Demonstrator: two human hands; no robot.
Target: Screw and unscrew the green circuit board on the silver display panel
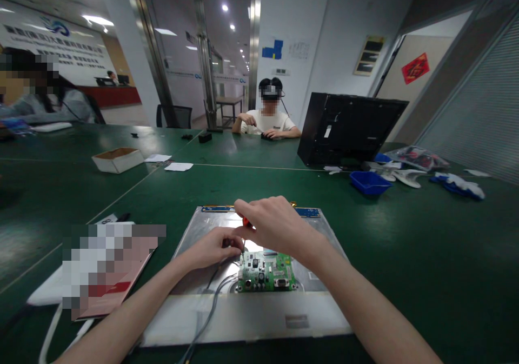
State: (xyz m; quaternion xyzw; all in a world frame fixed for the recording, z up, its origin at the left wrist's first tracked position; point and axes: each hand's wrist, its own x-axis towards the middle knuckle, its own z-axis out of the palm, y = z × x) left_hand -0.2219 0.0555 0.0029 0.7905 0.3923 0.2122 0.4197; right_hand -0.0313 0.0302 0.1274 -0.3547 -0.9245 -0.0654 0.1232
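Note:
My right hand is wrapped around a screwdriver with a red-orange handle, mostly hidden by the fingers. Its thin shaft points down at the upper left corner of a green circuit board. Beside the shaft's tip, my left hand has its fingertips pinched together at that corner; what they hold is too small to tell. The board lies on the silver back of a flat display panel, which has a blue strip along its far edge. Dark cables run from the board's left side toward me.
Left of the panel lie a pink booklet and a white cable. Farther off are a cardboard box, a blue tray, a black monitor and gloves. A person works across the green table; another sits at left.

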